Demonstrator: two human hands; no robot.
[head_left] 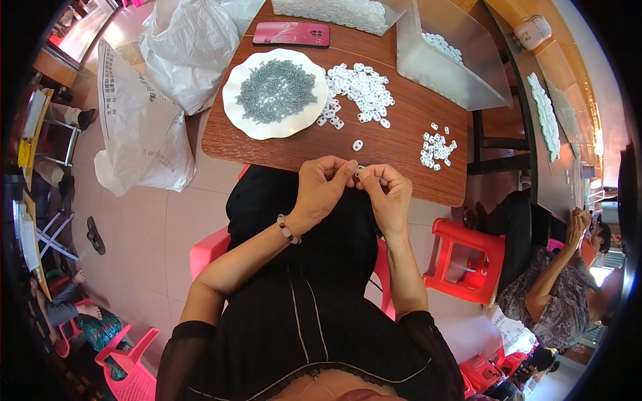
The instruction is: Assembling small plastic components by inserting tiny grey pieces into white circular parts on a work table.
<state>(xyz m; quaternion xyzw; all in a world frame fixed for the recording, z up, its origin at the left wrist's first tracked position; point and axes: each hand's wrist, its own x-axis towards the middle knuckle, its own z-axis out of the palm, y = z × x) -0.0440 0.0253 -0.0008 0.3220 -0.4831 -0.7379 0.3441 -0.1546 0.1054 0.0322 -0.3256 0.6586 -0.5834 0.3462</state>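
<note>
- white holed pieces (361,90) lie heaped on the brown bench (408,177), just beside a scalloped plate (232,110) of short grey rods (277,90).
- one small piece (360,172) is between the hands, just past the bench's near edge; its detail is too tiny to tell.
- by my judgement, the work is partway: a smaller cluster (438,148) sits apart on the right and may be the finished share, while the main heap and the rods look plentiful.
- a lone piece (358,145) lies just beyond the fingers, apart from the heap.
- left hand (319,192): forearm angled inward, wrist raised, thumb and forefinger pinched at the small piece.
- right hand (391,194): forearm nearly straight ahead, fingers curled, thumb and forefinger grasping the same small piece from the other side.
</note>
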